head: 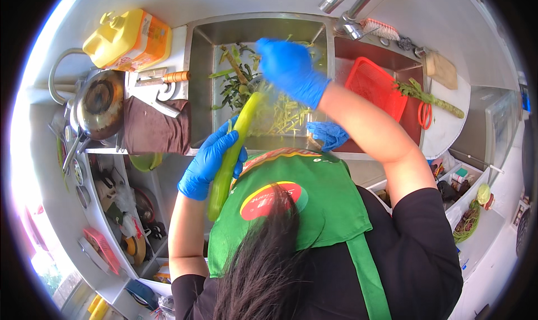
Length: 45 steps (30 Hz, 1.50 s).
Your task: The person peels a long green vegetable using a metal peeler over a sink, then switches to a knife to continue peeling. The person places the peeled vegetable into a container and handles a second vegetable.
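Observation:
My left hand, in a blue disposable glove, grips a long peeled celtuce stem. The stem is pale green and slants up over the front rim of a steel sink. My right hand, gloved the same way, is above the basin beyond the stem's upper end. Motion blurs it, and whether its curled fingers hold a tool is hidden. Thin green peelings lie in the basin below. Dark celtuce leaves are heaped at its left.
A red plastic basket stands in the right basin. Another celtuce stem, unpeeled, lies beside red-handled scissors. A crumpled blue cloth sits on the divider's front end. Left are a wok, a cleaver and a yellow jug.

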Available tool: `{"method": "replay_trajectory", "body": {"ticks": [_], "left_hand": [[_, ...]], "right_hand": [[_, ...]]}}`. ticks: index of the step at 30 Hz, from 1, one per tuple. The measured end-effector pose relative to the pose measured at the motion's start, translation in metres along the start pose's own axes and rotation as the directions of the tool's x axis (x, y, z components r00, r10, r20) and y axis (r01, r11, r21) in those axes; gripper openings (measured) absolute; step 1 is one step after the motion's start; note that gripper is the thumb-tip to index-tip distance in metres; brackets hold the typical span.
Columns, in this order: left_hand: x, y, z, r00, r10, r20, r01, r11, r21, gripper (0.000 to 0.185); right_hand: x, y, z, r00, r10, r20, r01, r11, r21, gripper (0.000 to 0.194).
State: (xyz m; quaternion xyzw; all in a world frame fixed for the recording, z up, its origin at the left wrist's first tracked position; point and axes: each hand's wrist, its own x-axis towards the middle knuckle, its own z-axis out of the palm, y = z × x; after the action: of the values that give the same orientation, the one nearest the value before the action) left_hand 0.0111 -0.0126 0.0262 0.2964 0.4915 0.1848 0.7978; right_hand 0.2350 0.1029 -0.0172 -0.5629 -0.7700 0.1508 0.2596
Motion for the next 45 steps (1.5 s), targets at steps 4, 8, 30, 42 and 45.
{"method": "replay_trajectory", "body": {"ticks": [4,8,30,42,45], "left_hand": [[0.002,0.004,-0.005,0.995,-0.021,0.096,0.045,0.968,-0.249,0.051],[0.028,-0.013,-0.028,0.946,0.021,0.325,0.209,0.727,-0.654,0.048],[0.031,0.027,0.005,0.574,0.772,0.274,-0.810,0.484,0.332,0.050],[0.050,0.012,-0.008,0.365,0.926,-0.093,-0.849,0.372,0.375,0.026],[0.055,0.019,0.037,0.400,0.915,0.044,-0.884,0.373,0.282,0.028]], "right_hand": [[0.002,0.078,0.003,0.956,0.267,0.123,-0.281,0.953,0.116,0.015],[-0.020,0.063,0.029,0.911,0.046,0.410,-0.367,0.544,0.754,0.028],[-0.029,-0.064,-0.075,0.937,-0.327,0.122,0.080,0.541,0.837,0.041],[-0.057,0.000,-0.035,0.634,0.079,0.769,-0.761,-0.109,0.639,0.049],[-0.072,-0.015,-0.005,0.557,-0.068,0.828,-0.767,-0.423,0.482,0.052]]}}
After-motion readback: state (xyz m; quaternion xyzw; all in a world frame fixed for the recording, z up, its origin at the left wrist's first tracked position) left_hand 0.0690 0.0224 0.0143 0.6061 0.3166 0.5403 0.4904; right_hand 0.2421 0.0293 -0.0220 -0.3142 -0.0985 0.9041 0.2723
